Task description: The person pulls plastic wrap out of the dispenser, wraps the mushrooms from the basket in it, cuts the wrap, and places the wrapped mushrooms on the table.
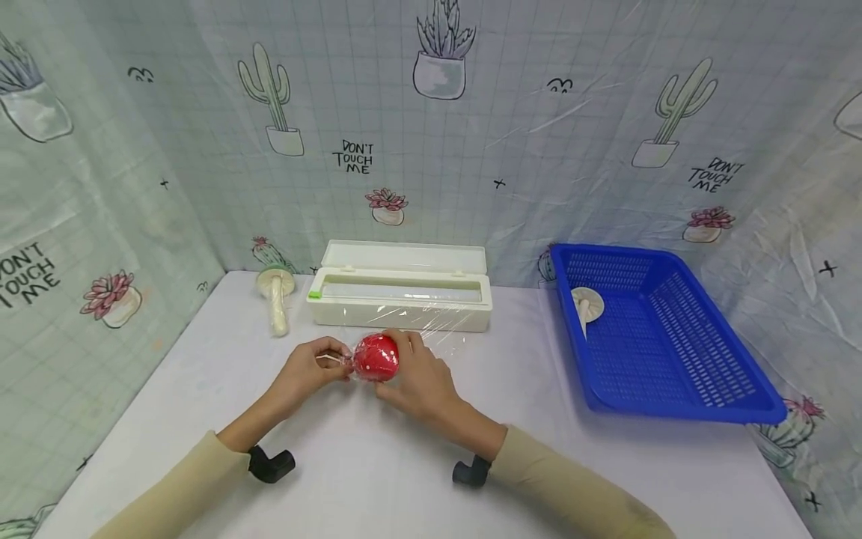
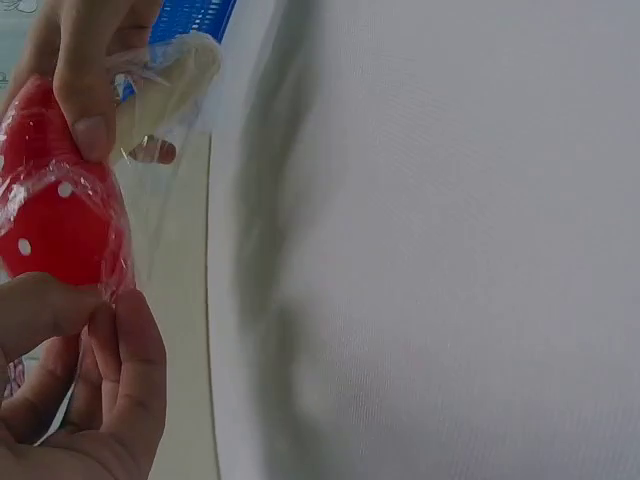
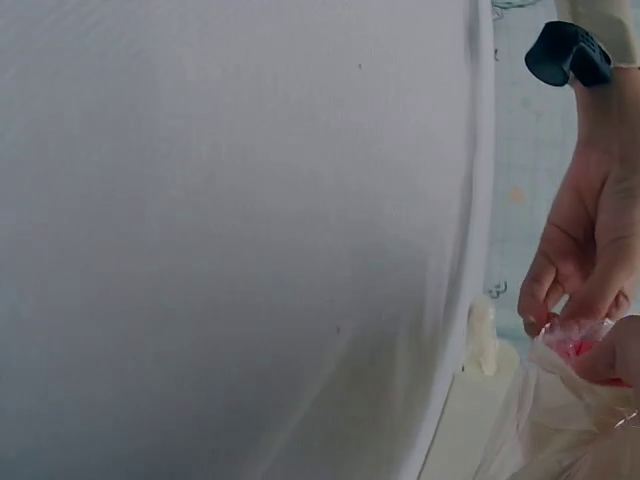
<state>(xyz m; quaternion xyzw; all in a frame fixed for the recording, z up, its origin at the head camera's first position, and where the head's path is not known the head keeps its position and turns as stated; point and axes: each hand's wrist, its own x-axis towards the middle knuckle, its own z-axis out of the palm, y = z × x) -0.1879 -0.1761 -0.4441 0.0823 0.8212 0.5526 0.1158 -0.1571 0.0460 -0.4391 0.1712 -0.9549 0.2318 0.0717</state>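
A toy mushroom with a red, white-dotted cap (image 1: 376, 358) is wrapped in clear cling film (image 2: 50, 185), and its pale stem (image 2: 165, 100) shows in the left wrist view. My right hand (image 1: 424, 382) grips the mushroom from the right, fingers over the cap and thumb on its near side. On the other side, my left hand (image 1: 311, 372) pinches gathered film at the edge of the cap between thumb and fingers. Behind both hands stands a white film dispenser (image 1: 404, 316), its lid raised. Loose film spreads between the dispenser and the right hand.
A second mushroom (image 1: 277, 299) lies at the back left beside the dispenser, its pale underside showing. To the right is a blue basket (image 1: 592, 389) with another mushroom (image 1: 589, 305) against its left wall. A patterned curtain (image 1: 498, 135) encloses the white table (image 1: 377, 479).
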